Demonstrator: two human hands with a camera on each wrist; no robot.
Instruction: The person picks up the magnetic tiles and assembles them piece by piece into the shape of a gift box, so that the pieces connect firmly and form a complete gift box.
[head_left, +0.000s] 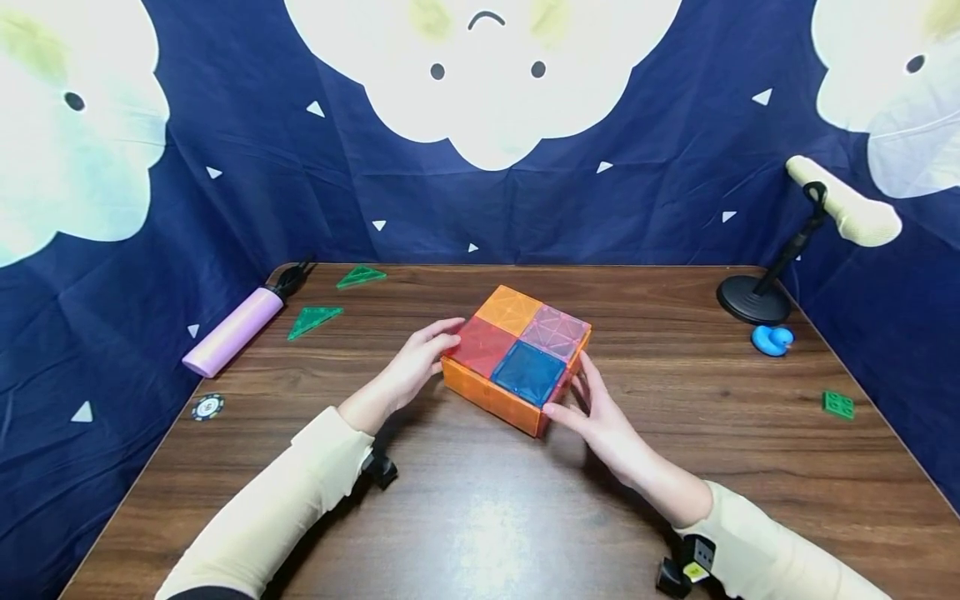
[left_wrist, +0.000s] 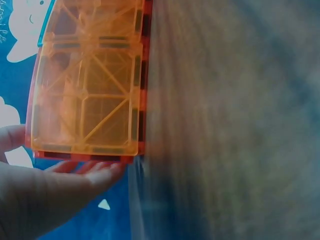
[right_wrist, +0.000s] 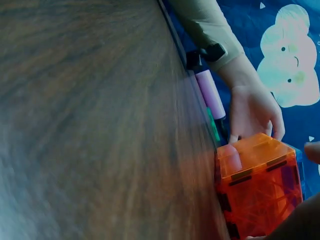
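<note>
A low box of see-through magnetic tiles (head_left: 483, 346) sits in the middle of the table. Its top has orange, pink, red and blue squares; orange tiles (left_wrist: 85, 95) form the near side and red ones the right side. My left hand (head_left: 408, 367) holds the box at its left corner, with fingers (left_wrist: 107, 172) along the side. At the opposite side my right hand (head_left: 603, 421) grips it, thumb near the front corner and fingers along the right wall. Some fingertips of both hands are hidden behind the box.
On the left lie a lilac cylinder (head_left: 234, 332) with a black end, two green triangle tiles (head_left: 313, 321) and a poker chip (head_left: 207, 407). To the right are a black stand (head_left: 753, 300) with a cream-covered top, a blue duck (head_left: 772, 340) and a green toy brick (head_left: 838, 405).
</note>
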